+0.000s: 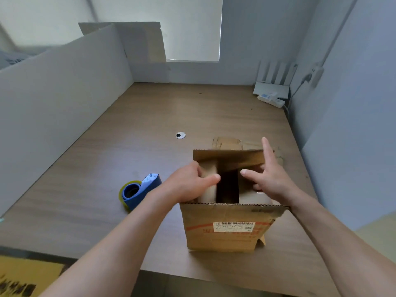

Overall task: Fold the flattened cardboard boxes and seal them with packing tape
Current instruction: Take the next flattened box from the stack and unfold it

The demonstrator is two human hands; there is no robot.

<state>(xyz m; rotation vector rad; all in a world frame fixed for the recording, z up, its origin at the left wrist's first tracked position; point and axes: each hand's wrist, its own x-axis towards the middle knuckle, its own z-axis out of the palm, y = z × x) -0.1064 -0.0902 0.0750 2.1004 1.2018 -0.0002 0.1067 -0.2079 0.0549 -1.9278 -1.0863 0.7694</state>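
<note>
Cardboard box (222, 230) stands on a wood-grain desk (150, 116) enclosed by pale partitions (64, 82).

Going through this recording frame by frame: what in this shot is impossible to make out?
- Head view: the inside bottom of the box is lost in shadow between its inner flaps, so any tape there cannot be seen.
- The label print is too small to read.
- The left hand has its fingertips hidden behind the left flap.
- The yellow sheet is blurred and cut off by the bottom-left edge.
</note>
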